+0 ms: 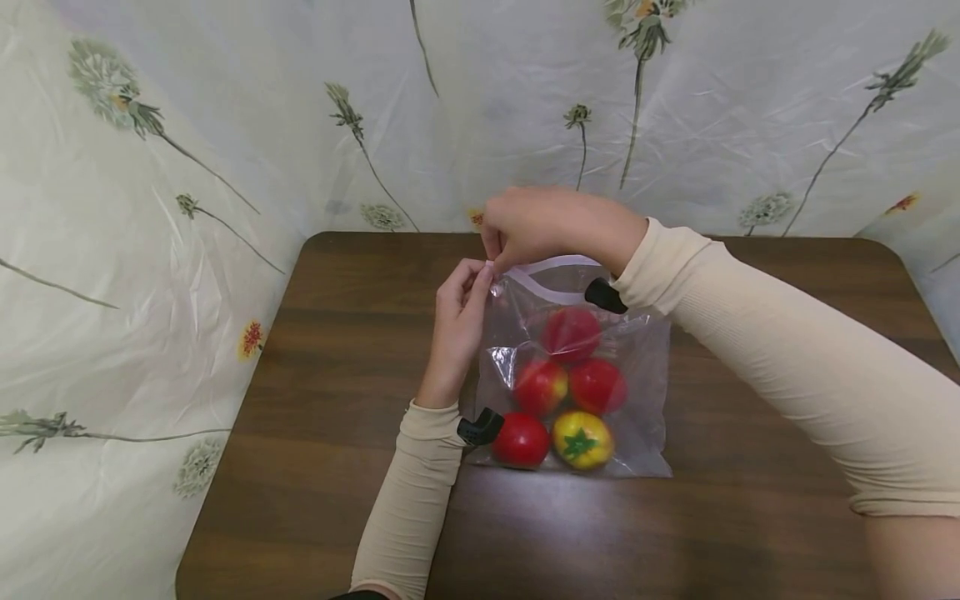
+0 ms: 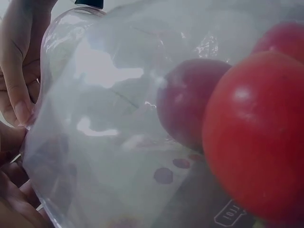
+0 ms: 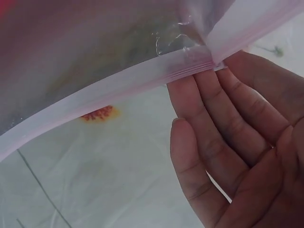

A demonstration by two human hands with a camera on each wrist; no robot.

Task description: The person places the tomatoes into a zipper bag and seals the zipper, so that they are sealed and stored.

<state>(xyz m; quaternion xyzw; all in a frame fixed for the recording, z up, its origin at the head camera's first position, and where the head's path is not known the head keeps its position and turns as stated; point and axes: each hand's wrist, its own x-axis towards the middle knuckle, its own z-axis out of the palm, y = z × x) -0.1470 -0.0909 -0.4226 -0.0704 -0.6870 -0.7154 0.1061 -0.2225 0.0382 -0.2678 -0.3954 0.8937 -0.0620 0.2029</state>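
A clear zip bag (image 1: pixel 647 400) lies on the table with several round red fruits (image 1: pixel 572 333) inside. Beside them, at the bag's lower edge, sits a yellow fruit (image 1: pixel 582 440) with a green star-shaped leaf. My left hand (image 1: pixel 459 312) pinches the bag's upper left corner. Over that same corner bends my right hand (image 1: pixel 542 223), its thumb and finger pinching the end of the white zip strip (image 1: pixel 534 287). Between its two edges the bag's mouth gapes towards the right. The right wrist view shows the strip (image 3: pixel 118 78) meeting at the corner between fingertips.
The dark brown wooden table (image 1: pixel 360 350) spreads around the bag. A pale flowered sheet (image 1: pixel 465 108) hangs behind it and along the left. Black wrist devices (image 1: pixel 480 427) on both cream sleeves overlap the bag in the head view.
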